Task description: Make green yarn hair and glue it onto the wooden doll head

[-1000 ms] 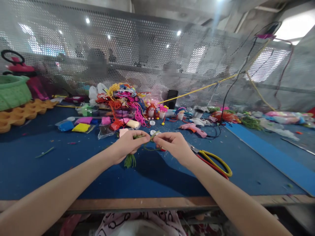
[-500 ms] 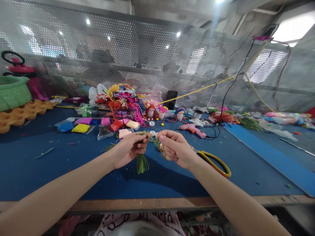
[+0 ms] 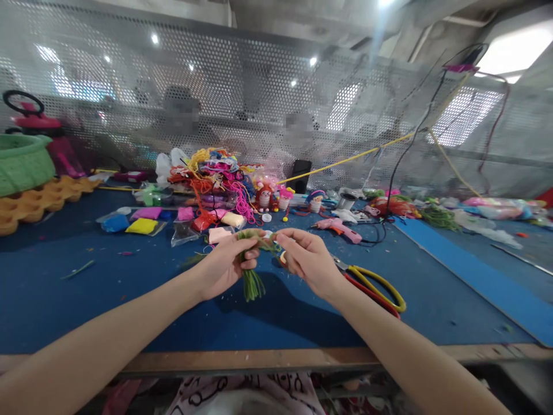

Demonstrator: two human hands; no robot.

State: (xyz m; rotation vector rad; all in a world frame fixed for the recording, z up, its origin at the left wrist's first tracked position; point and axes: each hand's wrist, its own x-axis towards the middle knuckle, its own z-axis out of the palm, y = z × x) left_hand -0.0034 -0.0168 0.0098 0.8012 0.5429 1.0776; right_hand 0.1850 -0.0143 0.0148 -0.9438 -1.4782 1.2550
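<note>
My left hand [image 3: 227, 262] is closed around a bundle of green yarn [image 3: 253, 283], whose loose strands hang below the fingers. Thumb and forefinger of my right hand [image 3: 309, 258] are pinched together on a green strand running across from the bundle. Both hands hover over the blue table, a short gap apart. Just right of my right hand, scissors [image 3: 378, 288] with yellow and red handles lie on the table. Under the strand a small pale round thing shows, partly hidden by my right fingers.
Behind my hands lie a heap of coloured yarn [image 3: 216, 173], several small dolls [image 3: 265, 197] and bagged clay [image 3: 142, 225]. A pink glue gun [image 3: 339, 229] and its cable rest to the right. An egg tray [image 3: 38, 202] and green basket [image 3: 23, 164] stand left.
The strand between my hands has shifted slightly, and the bundle's hanging ends have swung a little right. My right hand has turned slightly, leaving more of the scissors visible.
</note>
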